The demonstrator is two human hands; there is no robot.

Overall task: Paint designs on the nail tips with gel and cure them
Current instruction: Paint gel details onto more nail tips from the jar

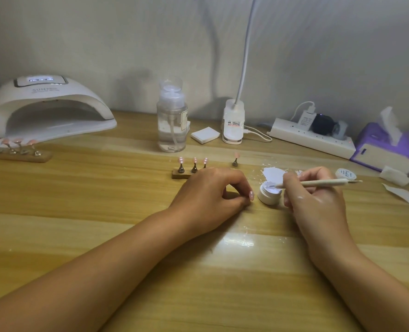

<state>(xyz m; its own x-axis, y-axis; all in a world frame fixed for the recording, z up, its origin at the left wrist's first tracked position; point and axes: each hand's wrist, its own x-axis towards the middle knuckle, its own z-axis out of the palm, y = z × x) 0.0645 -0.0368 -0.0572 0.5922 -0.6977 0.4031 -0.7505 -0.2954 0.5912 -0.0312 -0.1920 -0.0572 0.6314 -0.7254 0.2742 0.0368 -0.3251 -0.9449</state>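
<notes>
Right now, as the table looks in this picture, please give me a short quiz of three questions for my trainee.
1. True or false: the brush in the right hand has its tip in the open gel jar.
2. Which hand holds a single nail tip? A) left hand B) right hand C) neither
3. Fill in: the curing lamp stands at the far ___ side of the table.
Key: 1 true; 2 A; 3 left.
</notes>
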